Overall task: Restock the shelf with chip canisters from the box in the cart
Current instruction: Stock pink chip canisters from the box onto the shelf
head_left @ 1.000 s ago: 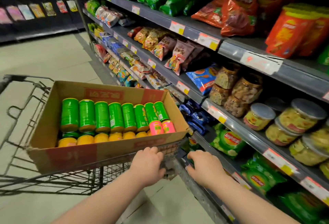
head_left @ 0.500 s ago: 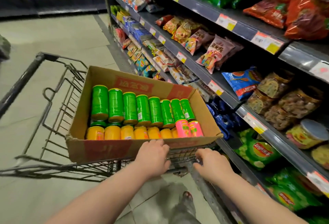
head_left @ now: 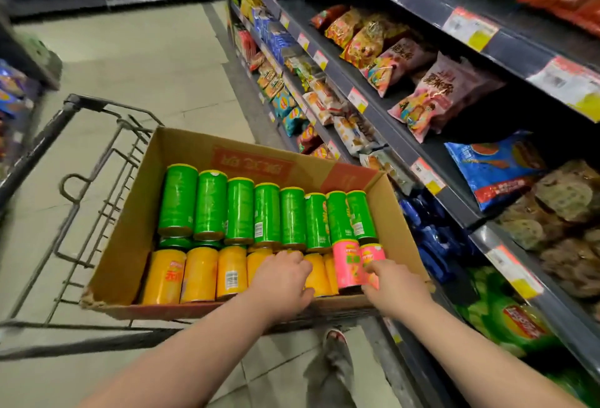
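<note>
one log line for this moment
phase: pick from box | left hand: over yellow canisters | right hand: touching pink canister | grip: unclear

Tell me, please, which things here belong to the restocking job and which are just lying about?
Job: box, cart, green canisters, yellow canisters, pink canisters, shelf, left hand, right hand.
Lying about: snack bags, blue bag, price tags.

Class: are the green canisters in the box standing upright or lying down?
Lying down: the green canisters show their full lengths side by side, round ends toward the yellow canisters.
</note>
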